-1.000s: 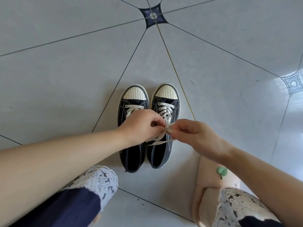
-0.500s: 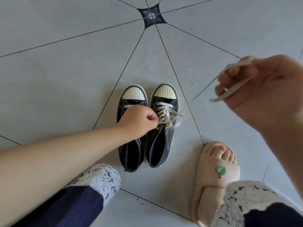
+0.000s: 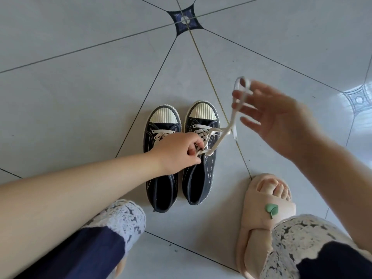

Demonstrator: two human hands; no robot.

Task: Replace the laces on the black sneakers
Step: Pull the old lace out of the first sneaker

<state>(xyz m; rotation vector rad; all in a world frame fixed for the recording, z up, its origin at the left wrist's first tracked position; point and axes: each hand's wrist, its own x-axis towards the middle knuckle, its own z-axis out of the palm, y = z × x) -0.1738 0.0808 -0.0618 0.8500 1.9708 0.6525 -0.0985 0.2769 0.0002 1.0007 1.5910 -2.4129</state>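
On the grey tiled floor (image 3: 80,87), the black sneakers (image 3: 161,188) stand side by side with their toes pointing away from the person, where they stood a second ago. A foot in a pale slipper (image 3: 261,218) is planted near them on the person's right.

What has changed is the right hand (image 3: 281,121). A second ago it met the left hand (image 3: 177,152) low over the sneaker on the person's right (image 3: 198,184). Now it is lifted well clear of that shoe and off to the right, having drawn the white lace (image 3: 227,131) out with it. The lace runs from the upper eyelets up to that hand in a slack, crossing line.

The left hand has stayed at the eyelets, and its fingers (image 3: 193,153) are curled and pinch the lace close to the shoe. The right hand's fingers (image 3: 247,106) have gone from a closed grip to spread, with the lace only looped over them.

My reading is that the bow is undone and the old lace is starting to come free. The lower crossings are still threaded, and the other sneaker remains laced.
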